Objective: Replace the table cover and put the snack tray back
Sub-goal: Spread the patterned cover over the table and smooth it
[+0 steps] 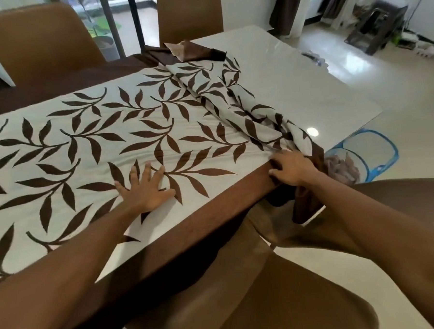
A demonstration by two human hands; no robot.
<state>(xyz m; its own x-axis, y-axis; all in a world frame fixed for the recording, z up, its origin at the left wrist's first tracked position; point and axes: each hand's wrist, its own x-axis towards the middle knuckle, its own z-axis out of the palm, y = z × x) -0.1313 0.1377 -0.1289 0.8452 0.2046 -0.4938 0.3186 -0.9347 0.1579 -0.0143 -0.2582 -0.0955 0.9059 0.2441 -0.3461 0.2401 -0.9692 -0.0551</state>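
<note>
A pale table cover (89, 146) with brown leaf print and a brown border lies over the left part of the white table (294, 84). Its right end is bunched in folds (232, 100) across the middle of the table. My left hand (144, 188) rests flat on the cover with fingers spread. At the near table edge, my right hand (291, 170) grips the bunched brown border of the cover. No snack tray is in view.
Brown chairs stand at the far side (38, 43), (190, 14) and right below me (280, 286). A blue mesh basket (369, 156) with items sits on the floor to the right of the table. Furniture and clutter (379, 22) fill the far right corner.
</note>
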